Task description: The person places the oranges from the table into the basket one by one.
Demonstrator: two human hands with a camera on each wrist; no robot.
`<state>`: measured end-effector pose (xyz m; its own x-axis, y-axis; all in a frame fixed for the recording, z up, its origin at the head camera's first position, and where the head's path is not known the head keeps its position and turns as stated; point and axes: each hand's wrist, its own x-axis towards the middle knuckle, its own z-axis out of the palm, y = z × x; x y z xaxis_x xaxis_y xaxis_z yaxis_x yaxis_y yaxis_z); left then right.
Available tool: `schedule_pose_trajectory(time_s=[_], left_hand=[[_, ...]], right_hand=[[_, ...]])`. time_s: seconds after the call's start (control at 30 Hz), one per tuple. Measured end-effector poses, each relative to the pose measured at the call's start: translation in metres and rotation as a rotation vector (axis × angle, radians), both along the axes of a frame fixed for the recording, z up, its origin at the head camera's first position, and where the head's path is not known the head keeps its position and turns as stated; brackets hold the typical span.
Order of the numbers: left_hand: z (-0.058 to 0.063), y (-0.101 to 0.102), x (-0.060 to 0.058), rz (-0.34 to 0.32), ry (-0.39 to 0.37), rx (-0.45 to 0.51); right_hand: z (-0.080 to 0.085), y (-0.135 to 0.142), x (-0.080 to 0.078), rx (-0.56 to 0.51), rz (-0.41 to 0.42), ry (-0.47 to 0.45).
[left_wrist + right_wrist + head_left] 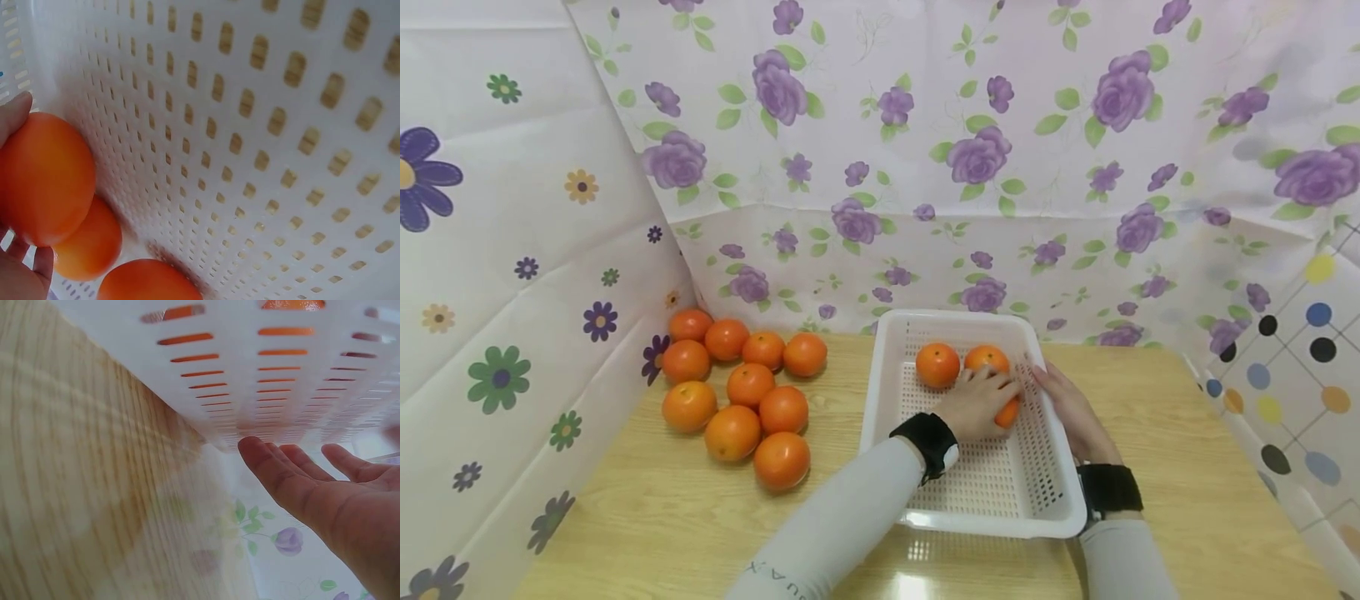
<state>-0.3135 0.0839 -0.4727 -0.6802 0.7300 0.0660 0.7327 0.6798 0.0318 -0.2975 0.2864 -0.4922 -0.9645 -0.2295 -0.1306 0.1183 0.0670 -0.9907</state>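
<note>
My left hand point(979, 402) reaches into a white plastic basket point(891, 417) and grips an orange point(47, 181), with fingers on two opposite sides of it. In the head view this hand covers most of that fruit. Just beyond it in the basket are two more oranges, one on the left point(937, 365) and one on the right point(987, 358), the latter partly behind my fingers. My right hand point(1075, 412) is at the basket's right side, its fingers point(294, 481) fairly straight, tips at the perforated outer wall.
Several loose oranges point(733, 432) lie grouped on the wooden table point(662, 500), left of the basket. A flower-printed sheet point(850, 167) stands behind the table, with patterned sheets on the left point(550, 292) and the right point(1285, 400).
</note>
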Motion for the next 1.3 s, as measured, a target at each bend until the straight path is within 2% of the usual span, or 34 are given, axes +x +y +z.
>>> schedule_pose_trajectory(time_s=[0.2, 0.37, 0.77, 0.93, 1.2, 1.3], left_hand=[[0.000, 0.001, 0.003, 0.031, 0.002, -0.016], [-0.002, 0.002, 0.003, 0.045, -0.024, -0.009], [0.003, -0.001, -0.005, 0.034, -0.062, 0.070], [0.010, -0.004, -0.007, 0.032, -0.103, 0.161], [0.020, -0.010, -0.011, 0.049, -0.119, 0.400], [0.026, -0.016, -0.010, 0.079, -0.177, 0.500]], right_hand=[[-0.001, 0.000, 0.001, -0.002, 0.005, -0.005], [-0.001, 0.001, 0.002, -0.005, 0.001, -0.016], [0.000, 0.000, 0.001, -0.018, 0.001, -0.012], [0.001, 0.000, 0.001, -0.020, -0.003, -0.007], [0.000, -0.001, 0.000, -0.037, -0.004, -0.003], [0.000, -0.002, 0.000, -0.035, -0.010, -0.005]])
